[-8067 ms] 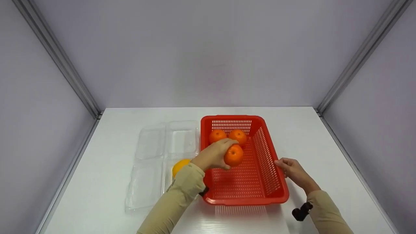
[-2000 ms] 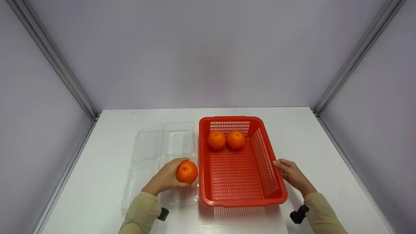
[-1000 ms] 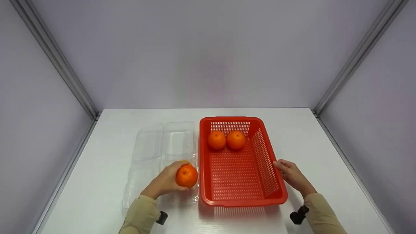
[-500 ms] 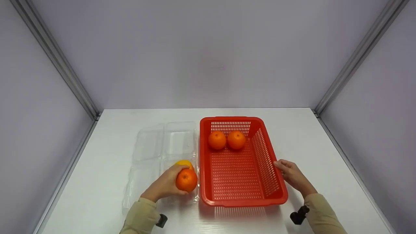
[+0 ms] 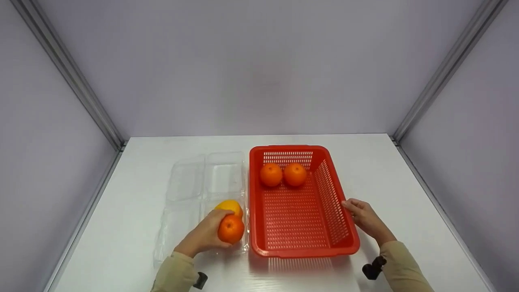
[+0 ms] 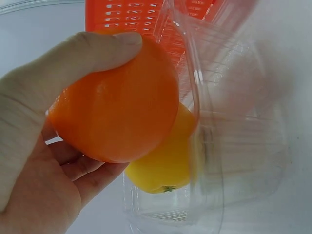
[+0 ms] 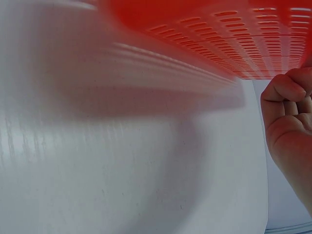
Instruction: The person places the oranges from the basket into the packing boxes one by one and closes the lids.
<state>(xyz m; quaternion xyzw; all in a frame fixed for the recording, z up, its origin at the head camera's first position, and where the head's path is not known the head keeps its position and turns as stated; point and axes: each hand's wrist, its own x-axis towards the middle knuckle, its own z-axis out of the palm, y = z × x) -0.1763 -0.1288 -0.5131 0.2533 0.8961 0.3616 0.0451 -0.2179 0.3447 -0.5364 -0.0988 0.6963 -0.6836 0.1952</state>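
Observation:
My left hand [image 5: 204, 233] grips an orange [image 5: 231, 229] between thumb and fingers. It is over the near right compartment of a clear plastic container [image 5: 225, 178]. Just behind the orange, a yellow fruit [image 5: 229, 205] sits in that compartment, partly covered by the hand. In the left wrist view, the yellow fruit [image 6: 163, 168] shows a small green stem end below the held orange [image 6: 122, 102]. My right hand [image 5: 367, 219] pinches the right rim of a red basket [image 5: 300, 253], its fingers [image 7: 285, 90] curled at the edge in the right wrist view.
Two more oranges [image 5: 271, 174] lie side by side at the back of the basket. The basket stands directly right of the clear container on a white table [image 5: 377, 170]. Pale walls [image 5: 259, 73] enclose the table at the back and both sides.
My left hand has carried the orange from the basket to the container. Over the last second it shifts slightly nearer me, uncovering more yellow fruit. The right hand keeps its place on the rim.

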